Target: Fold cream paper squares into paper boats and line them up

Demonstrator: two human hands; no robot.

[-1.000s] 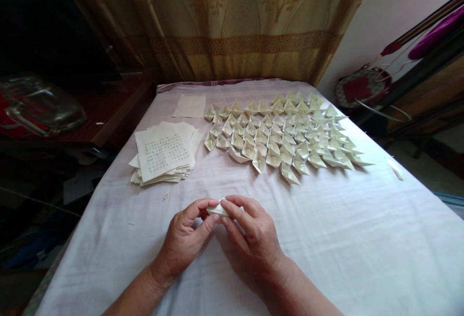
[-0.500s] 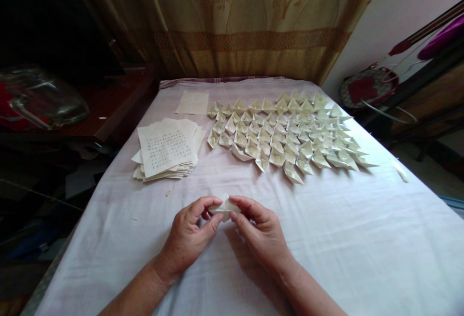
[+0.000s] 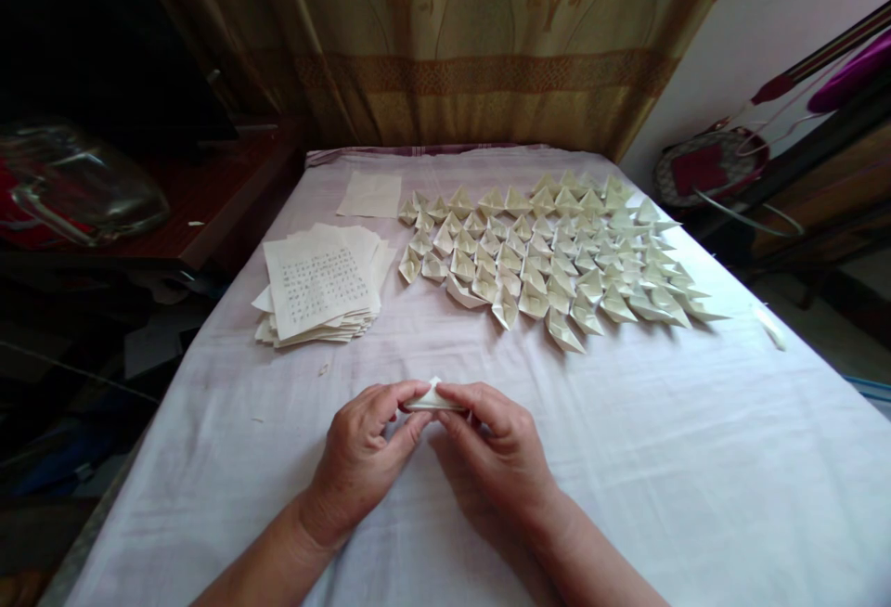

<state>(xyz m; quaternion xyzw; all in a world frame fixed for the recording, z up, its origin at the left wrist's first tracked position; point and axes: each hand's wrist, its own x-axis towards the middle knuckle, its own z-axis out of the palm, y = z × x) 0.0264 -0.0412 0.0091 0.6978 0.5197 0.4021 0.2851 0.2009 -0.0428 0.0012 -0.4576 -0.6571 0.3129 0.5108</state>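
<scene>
Between both hands, near the front middle of the cloth, is a small folded piece of white paper (image 3: 434, 397) with a pointed top. My left hand (image 3: 366, 445) pinches its left end between thumb and fingers. On the other end, my right hand (image 3: 497, 440) has the same kind of pinch. The fingers cover both ends of the paper. Beyond my right hand stand several rows of folded paper boats (image 3: 533, 299), packed close together. Ahead of my left hand lies a stack of paper sheets (image 3: 320, 282), the top one covered with handwriting.
A single blank sheet (image 3: 368, 194) lies behind the stack. White cloth (image 3: 661, 458) covers the table. Small scraps sit near the left hand. A curtain (image 3: 459, 78) hangs at the back, a dark red desk (image 3: 229, 189) stands left, and a bag (image 3: 710, 166) is at right.
My thumbs have moved closer together under the folded paper, and its lower flap no longer shows; it looks flatter. The boats and the stack stay where they were.
</scene>
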